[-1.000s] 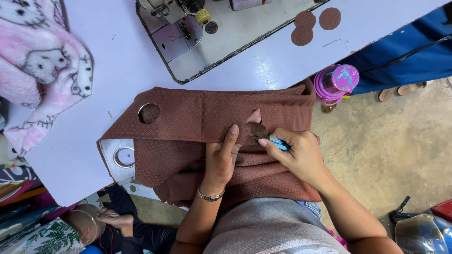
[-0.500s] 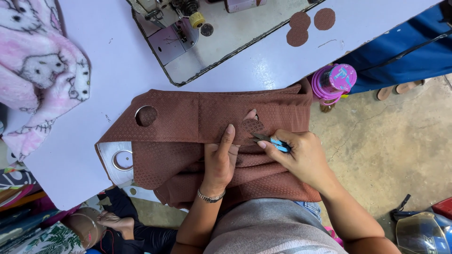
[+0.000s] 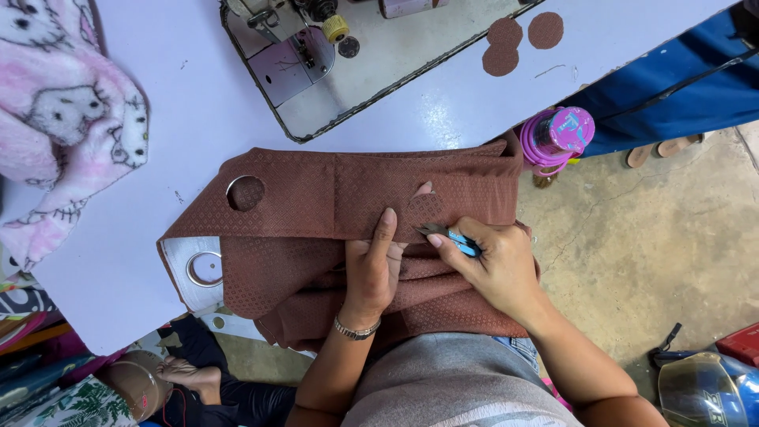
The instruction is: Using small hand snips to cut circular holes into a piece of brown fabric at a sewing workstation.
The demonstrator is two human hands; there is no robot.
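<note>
You are working at the pale lilac counter (image 3: 158, 103), where the folded brown textured curtain fabric (image 3: 332, 198) is lying at centre. Your left hand (image 3: 375, 265) is pressing it flat, fingers together; your right hand (image 3: 498, 265), at three o'clock, is pinching blue-handled thread snips (image 3: 451, 236). Three round brown cut-outs (image 3: 522, 35) are resting at one o'clock.

This is a small sewing workshop. A sewing machine (image 3: 296, 47) is sunk into a wide white table (image 3: 158, 142), brown curtain cloth (image 3: 332, 198) with metal eyelets (image 3: 205, 269) lies folded over its edge, and round cut-outs (image 3: 522, 35) of the same cloth sit at the far side. Around it are a bare concrete floor (image 3: 632, 253), a pink blanket (image 3: 63, 119) heaped on the table, and a helmet (image 3: 700, 391) on the ground.
</note>
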